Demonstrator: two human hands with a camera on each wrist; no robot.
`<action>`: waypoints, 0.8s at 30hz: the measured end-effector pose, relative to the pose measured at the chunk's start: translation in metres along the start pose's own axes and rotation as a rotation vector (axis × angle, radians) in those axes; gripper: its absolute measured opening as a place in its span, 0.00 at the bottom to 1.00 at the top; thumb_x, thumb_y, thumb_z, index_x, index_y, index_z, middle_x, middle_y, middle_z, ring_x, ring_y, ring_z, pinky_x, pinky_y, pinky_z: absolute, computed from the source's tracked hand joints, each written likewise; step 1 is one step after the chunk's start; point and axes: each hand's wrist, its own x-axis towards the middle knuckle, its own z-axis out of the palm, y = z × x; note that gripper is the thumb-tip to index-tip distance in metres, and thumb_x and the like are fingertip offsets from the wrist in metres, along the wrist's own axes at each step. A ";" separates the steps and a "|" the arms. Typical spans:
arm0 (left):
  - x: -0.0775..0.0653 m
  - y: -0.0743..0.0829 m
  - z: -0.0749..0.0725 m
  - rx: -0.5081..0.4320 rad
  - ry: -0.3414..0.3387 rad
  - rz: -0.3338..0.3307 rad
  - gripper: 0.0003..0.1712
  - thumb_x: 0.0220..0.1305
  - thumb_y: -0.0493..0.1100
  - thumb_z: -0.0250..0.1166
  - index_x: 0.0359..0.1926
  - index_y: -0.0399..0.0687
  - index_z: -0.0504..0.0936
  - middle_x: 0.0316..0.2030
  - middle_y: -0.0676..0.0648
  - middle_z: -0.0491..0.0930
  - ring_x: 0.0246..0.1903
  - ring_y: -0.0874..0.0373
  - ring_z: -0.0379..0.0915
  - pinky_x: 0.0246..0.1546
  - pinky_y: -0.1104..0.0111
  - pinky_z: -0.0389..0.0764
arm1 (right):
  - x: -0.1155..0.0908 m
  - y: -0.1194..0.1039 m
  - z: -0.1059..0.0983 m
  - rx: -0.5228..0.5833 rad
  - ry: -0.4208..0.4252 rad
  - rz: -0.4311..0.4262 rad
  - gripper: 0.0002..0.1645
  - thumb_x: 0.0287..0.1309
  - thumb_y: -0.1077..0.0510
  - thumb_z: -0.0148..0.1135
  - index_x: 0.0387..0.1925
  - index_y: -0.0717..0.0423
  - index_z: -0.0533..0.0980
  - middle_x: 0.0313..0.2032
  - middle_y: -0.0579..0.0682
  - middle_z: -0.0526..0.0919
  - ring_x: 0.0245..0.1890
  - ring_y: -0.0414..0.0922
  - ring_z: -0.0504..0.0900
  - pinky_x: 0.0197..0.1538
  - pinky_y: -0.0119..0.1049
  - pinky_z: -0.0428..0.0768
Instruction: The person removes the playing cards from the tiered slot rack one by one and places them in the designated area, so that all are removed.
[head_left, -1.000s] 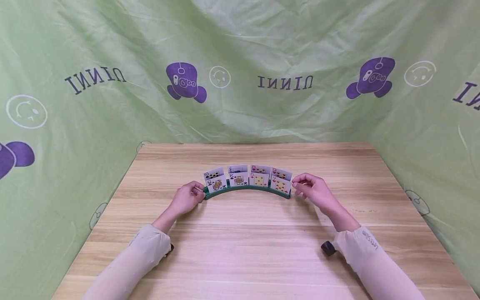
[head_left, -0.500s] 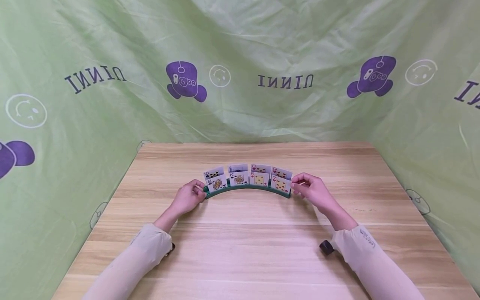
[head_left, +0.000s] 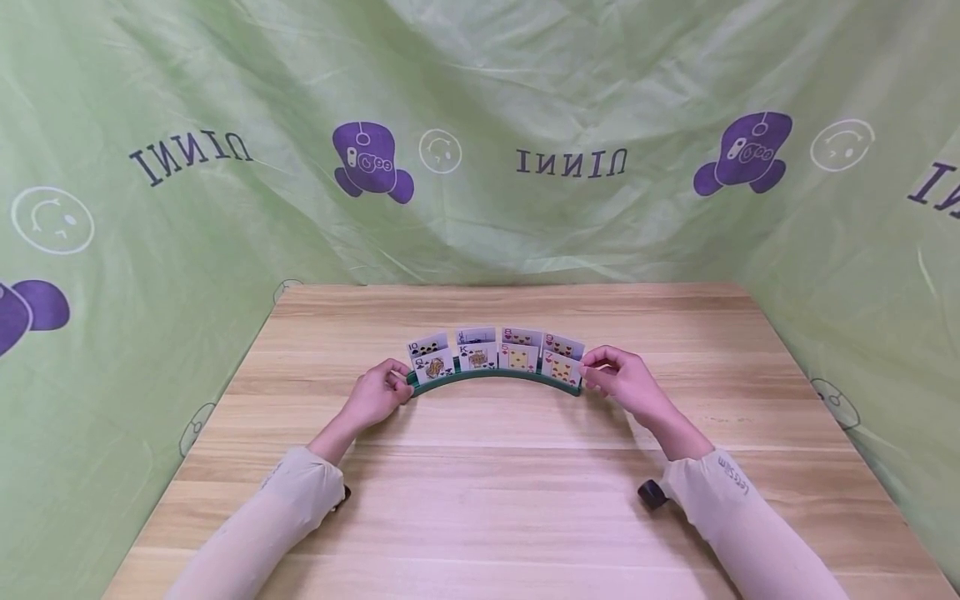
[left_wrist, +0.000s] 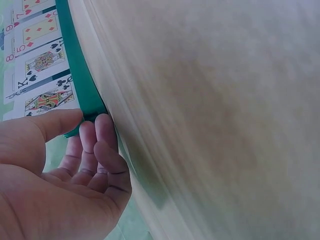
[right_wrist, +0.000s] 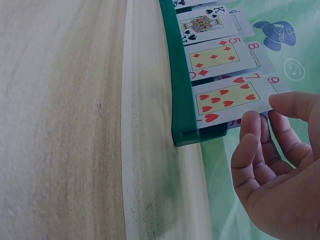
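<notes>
Cloth (head_left: 480,242), green w/ purple prints: 1 pc, hung behind worktop (head_left: 495,500) & down both sides.

Worktop, wood-grain: 1. Bears the card stand (right_wrist: 180,80) approx. mid-width, toward the far edge.

L sleeve (head_left: 277,500) & R sleeve (head_left: 738,508), pale: 2 pcs, mine; lettering on R.

Card stand, green, curved: 1. Sits btwn my two hands. Long axis runs L–R across me; both ends bend my way, middle bows off toward the back cloth. Curve prob. set thus so every face turns to me.

L hand (head_left: 377,393): thumb on top, fingers under, pinching the stand's L end, no gap. Prob. there to keep the stand from sliding.

R hand (head_left: 626,383): fingers narrow, thumb over the R edge of the 7, fingertips behind; reads as a light pinch, prob. at the edge so as not to cover its face. Can't tell if the 9 behind is caught too.

Cards, 8 visible, upright in stand, long axis up, faces to me, tops tipped slightly back.
Front row, L to R: Q (head_left: 436,368), K (head_left: 477,357), 5 (head_left: 517,357), 7 (right_wrist: 225,100).
Back row, ditto: 10 (head_left: 429,344), J (head_left: 476,337), 8 (head_left: 522,337), 9 (head_left: 562,344); tops show above front row, presumably so corner nos. stay legible.
</notes>
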 end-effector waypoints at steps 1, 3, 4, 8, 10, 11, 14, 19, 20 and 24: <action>0.000 0.000 0.000 -0.002 0.000 -0.004 0.16 0.59 0.38 0.66 0.48 0.41 0.78 0.32 0.48 0.86 0.31 0.60 0.77 0.40 0.67 0.72 | 0.000 0.000 0.000 0.000 0.001 0.000 0.17 0.65 0.56 0.63 0.49 0.64 0.75 0.42 0.61 0.81 0.37 0.47 0.81 0.37 0.37 0.80; 0.000 0.001 0.000 -0.013 -0.003 -0.010 0.16 0.59 0.38 0.66 0.48 0.41 0.78 0.32 0.48 0.85 0.31 0.60 0.77 0.39 0.67 0.73 | 0.001 0.001 0.000 -0.003 0.001 -0.002 0.17 0.65 0.56 0.63 0.49 0.64 0.75 0.41 0.60 0.81 0.37 0.48 0.81 0.36 0.37 0.80; -0.001 0.001 0.000 -0.016 -0.004 -0.011 0.16 0.59 0.38 0.66 0.48 0.42 0.78 0.32 0.48 0.85 0.30 0.60 0.77 0.39 0.67 0.73 | 0.001 0.001 0.000 -0.002 0.001 -0.003 0.17 0.65 0.56 0.63 0.48 0.64 0.75 0.41 0.60 0.81 0.37 0.48 0.81 0.36 0.37 0.80; 0.000 0.001 0.001 -0.020 -0.001 -0.011 0.15 0.58 0.37 0.66 0.47 0.41 0.78 0.32 0.48 0.84 0.29 0.61 0.76 0.38 0.68 0.72 | 0.002 0.002 0.000 -0.001 -0.002 -0.009 0.17 0.65 0.56 0.63 0.49 0.64 0.75 0.41 0.61 0.81 0.36 0.48 0.80 0.35 0.36 0.79; 0.001 0.000 0.001 -0.017 0.004 -0.012 0.14 0.58 0.37 0.66 0.47 0.41 0.78 0.32 0.47 0.84 0.29 0.61 0.76 0.38 0.68 0.72 | 0.002 0.001 0.000 0.000 -0.004 -0.010 0.17 0.65 0.56 0.63 0.49 0.64 0.75 0.41 0.61 0.81 0.36 0.47 0.80 0.34 0.36 0.79; 0.001 0.000 0.001 -0.014 0.006 -0.012 0.14 0.59 0.36 0.66 0.47 0.41 0.78 0.32 0.47 0.84 0.30 0.61 0.76 0.37 0.68 0.73 | 0.002 0.001 0.000 -0.001 -0.006 -0.010 0.17 0.65 0.56 0.63 0.49 0.63 0.75 0.41 0.60 0.81 0.36 0.47 0.80 0.34 0.36 0.78; 0.001 -0.001 0.002 -0.014 0.008 -0.016 0.14 0.59 0.36 0.66 0.47 0.41 0.78 0.33 0.46 0.84 0.31 0.60 0.77 0.37 0.69 0.73 | 0.002 0.001 0.000 -0.005 -0.008 -0.010 0.17 0.66 0.55 0.63 0.49 0.63 0.75 0.40 0.59 0.81 0.35 0.46 0.79 0.33 0.36 0.78; 0.002 -0.001 0.002 -0.022 0.006 -0.021 0.14 0.59 0.36 0.66 0.47 0.41 0.78 0.33 0.46 0.84 0.31 0.59 0.77 0.36 0.69 0.73 | 0.002 0.001 0.000 -0.008 -0.006 -0.017 0.16 0.66 0.55 0.63 0.48 0.63 0.75 0.39 0.61 0.82 0.33 0.46 0.78 0.31 0.36 0.77; 0.002 -0.002 0.002 -0.021 0.006 -0.021 0.14 0.59 0.36 0.66 0.47 0.41 0.78 0.33 0.46 0.84 0.31 0.60 0.77 0.36 0.69 0.73 | 0.003 0.002 0.000 -0.010 -0.005 -0.018 0.16 0.66 0.56 0.63 0.48 0.63 0.75 0.39 0.61 0.81 0.33 0.46 0.79 0.31 0.36 0.77; 0.003 -0.002 0.002 -0.015 0.004 -0.018 0.14 0.59 0.36 0.66 0.47 0.40 0.78 0.33 0.46 0.84 0.30 0.60 0.76 0.36 0.69 0.73 | 0.003 0.004 0.001 -0.021 0.003 -0.016 0.15 0.66 0.56 0.63 0.47 0.62 0.76 0.40 0.62 0.81 0.34 0.49 0.80 0.32 0.36 0.78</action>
